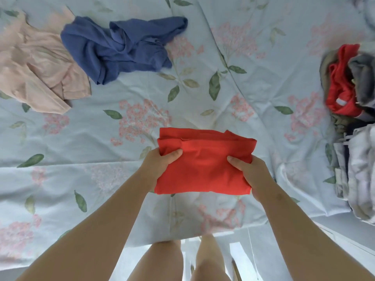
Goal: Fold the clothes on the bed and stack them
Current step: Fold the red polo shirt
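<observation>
A folded red garment [205,165] is held just above the near part of the bed [101,159]. My left hand [160,163] grips its left edge, thumb on top. On the opposite side my right hand [249,171] grips the right edge the same way. A crumpled blue garment [119,47] lies unfolded at the far left. A pale pink garment [38,67] lies spread beside it at the left edge. A stack of folded grey and white clothes [359,175] sits at the right edge.
Behind that stack lies a loose heap [345,82] with a red piece, a grey piece and an olive one. The floral bedspread's near edge [182,238] runs just in front of my legs. The bed's middle shows bare sheet.
</observation>
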{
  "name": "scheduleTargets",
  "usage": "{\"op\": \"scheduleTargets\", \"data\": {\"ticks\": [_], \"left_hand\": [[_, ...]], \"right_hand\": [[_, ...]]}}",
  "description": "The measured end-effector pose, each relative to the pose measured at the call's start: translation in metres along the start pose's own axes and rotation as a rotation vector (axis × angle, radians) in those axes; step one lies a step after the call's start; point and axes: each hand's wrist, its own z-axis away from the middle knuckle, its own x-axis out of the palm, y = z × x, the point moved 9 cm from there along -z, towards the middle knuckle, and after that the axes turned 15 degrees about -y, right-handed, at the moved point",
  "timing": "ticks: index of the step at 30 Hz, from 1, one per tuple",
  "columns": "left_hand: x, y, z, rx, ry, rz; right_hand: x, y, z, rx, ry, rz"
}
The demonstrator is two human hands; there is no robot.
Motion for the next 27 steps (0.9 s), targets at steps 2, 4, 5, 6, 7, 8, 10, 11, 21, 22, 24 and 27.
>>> {"op": "scheduleTargets", "data": {"ticks": [2,4,5,6,7,8,10,11,21,22,24,27], "left_hand": [[0.003,0.016,0.018,0.024,-0.005,0.025],[0.013,0.038,0.036,0.053,-0.031,0.021],[0.021,0.052,0.045,0.075,-0.052,0.007],[0.030,0.065,0.054,0.097,-0.071,-0.002],[0.040,0.078,0.063,0.122,-0.089,-0.008],[0.051,0.090,0.072,0.147,-0.100,-0.019],[0.071,0.110,0.086,0.193,-0.093,-0.068],[0.082,0.117,0.092,0.214,-0.082,-0.084],[0.268,0.138,0.083,0.294,-0.039,-0.116],[0.292,0.136,0.079,0.290,-0.035,-0.106],[0.339,0.132,0.069,0.268,-0.032,-0.087],[0.406,0.124,0.054,0.235,-0.051,-0.041]], "right_hand": [[-0.005,-0.013,0.027,-0.032,0.007,-0.062],[-0.012,-0.029,0.055,-0.064,0.007,-0.135],[-0.015,-0.037,0.069,-0.082,-0.006,-0.181],[-0.018,-0.045,0.081,-0.103,-0.025,-0.224],[-0.023,-0.052,0.093,-0.126,-0.039,-0.252],[-0.029,-0.059,0.104,-0.148,-0.043,-0.258],[-0.047,-0.070,0.124,-0.185,-0.018,-0.249],[-0.058,-0.074,0.133,-0.201,0.003,-0.247],[-0.252,-0.079,0.170,-0.259,0.179,-0.126],[-0.276,-0.076,0.170,-0.253,0.184,-0.112],[-0.325,-0.069,0.170,-0.232,0.206,-0.085],[-0.392,-0.055,0.172,-0.193,0.238,-0.055]]}}
